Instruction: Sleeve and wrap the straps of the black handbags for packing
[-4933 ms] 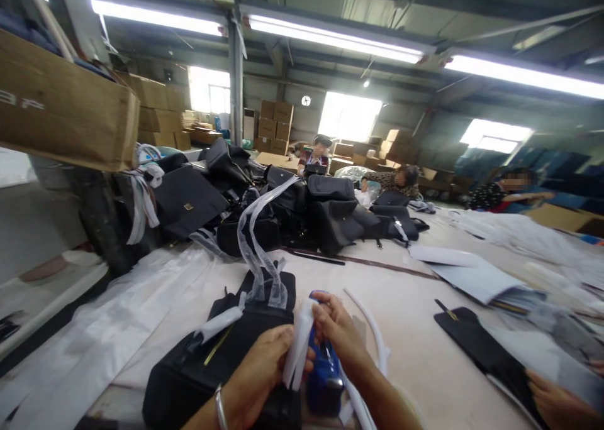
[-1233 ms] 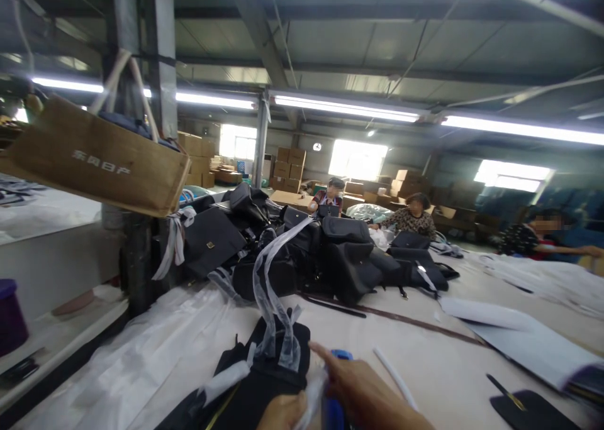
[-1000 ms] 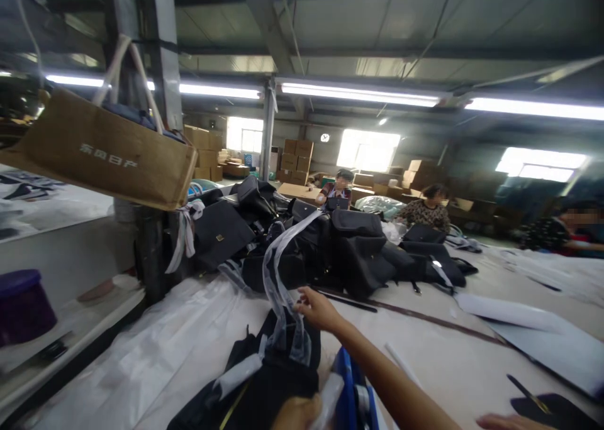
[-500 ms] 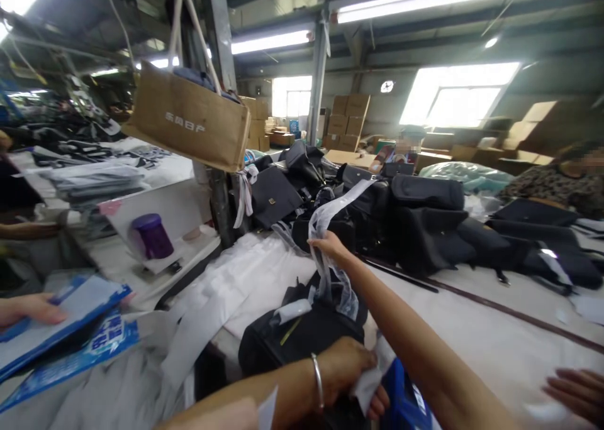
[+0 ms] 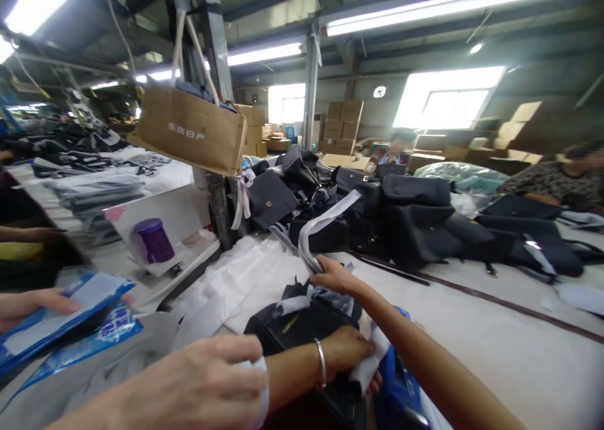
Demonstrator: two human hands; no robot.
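Observation:
A black bag (image 5: 278, 329) lies in front of me, with crumpled white wrapping on its top. My left hand (image 5: 352, 353), below a silver bracelet, is closed on a piece of white wrapping (image 5: 365, 370) at the bag's right side; some fingers are hidden behind it. Over the bag's far edge, my right hand (image 5: 333, 274) pinches a long, pale, translucent strip (image 5: 325, 219) that arches up and away to the right. Another person's hand (image 5: 212, 380) reaches across the lower left, in front of my left forearm.
At the left, another person's hand (image 5: 42, 304) holds a blue-and-white packet (image 5: 70, 314). Black bags (image 5: 415, 235) are heaped across the table. A purple cup (image 5: 153, 240) stands left, and a brown tote (image 5: 189, 125) hangs from a post. Something blue (image 5: 399, 380) lies right of my bag.
My right hand has lowered slightly, and the strip's free end has dropped and shifted left. The co-worker's hand has come further into view at lower left. A hand at the right edge has gone.

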